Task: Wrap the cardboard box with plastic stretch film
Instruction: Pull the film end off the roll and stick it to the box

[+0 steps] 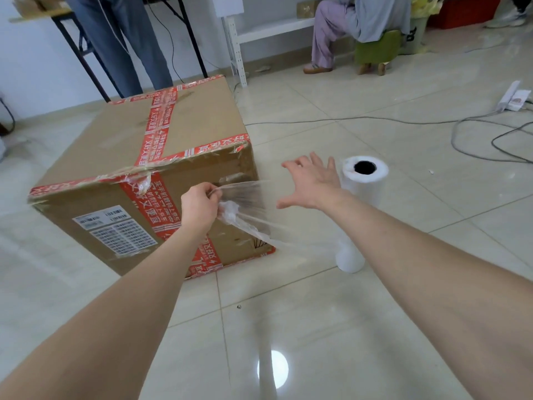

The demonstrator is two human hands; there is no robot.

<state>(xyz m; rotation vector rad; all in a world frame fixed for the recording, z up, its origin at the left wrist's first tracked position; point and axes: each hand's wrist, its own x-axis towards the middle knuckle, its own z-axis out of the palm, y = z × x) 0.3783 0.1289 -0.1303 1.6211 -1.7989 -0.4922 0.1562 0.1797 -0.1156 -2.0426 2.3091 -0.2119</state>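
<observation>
A large cardboard box [184, 131] with red printed tape stands on the tiled floor. My left hand [199, 207] pinches the bunched end of clear stretch film [245, 203] against the box's near right side. The film stretches rightward toward a white roll of stretch film [362, 183] that stands upright on the floor just right of the box. My right hand [311, 181] hovers with spread fingers just left of the roll's top, holding nothing.
Cables [476, 131] and a power strip [513, 96] lie on the floor at the right. A folding table [83, 53] with a standing person is behind the box. A seated person on a green stool [375, 50] and a white shelf [239, 44] are at the back.
</observation>
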